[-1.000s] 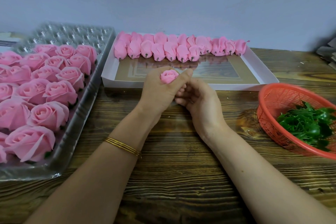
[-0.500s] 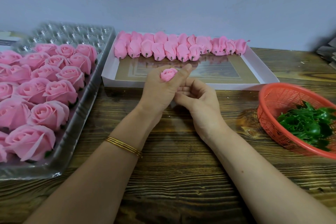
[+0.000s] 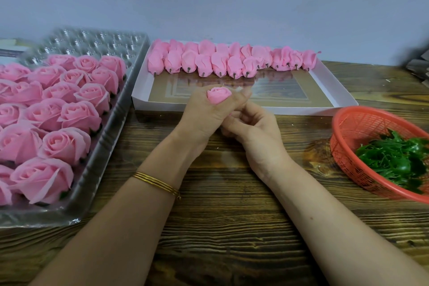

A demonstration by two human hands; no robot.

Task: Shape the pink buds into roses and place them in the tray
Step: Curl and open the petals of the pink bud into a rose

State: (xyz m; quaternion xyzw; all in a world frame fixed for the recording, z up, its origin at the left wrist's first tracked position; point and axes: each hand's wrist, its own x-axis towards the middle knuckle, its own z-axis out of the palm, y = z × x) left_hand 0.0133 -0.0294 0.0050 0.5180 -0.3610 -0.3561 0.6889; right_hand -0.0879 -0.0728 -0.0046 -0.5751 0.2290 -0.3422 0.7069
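Hardly shifted, soft, crushable bud [image 3: 219, 97] is gripped in left hand [image 3: 204, 116], best pinched at base; grip of right hand [image 3: 254, 132] cannot be told.

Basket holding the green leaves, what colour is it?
The basket is orange-red plastic mesh, seen best in the head view.

Bare forearms, thin gold bangles [image 3: 157, 183] on left wrist

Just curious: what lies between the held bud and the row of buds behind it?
Only the white box's bare floor, in the head view; the left hand grips that bud.
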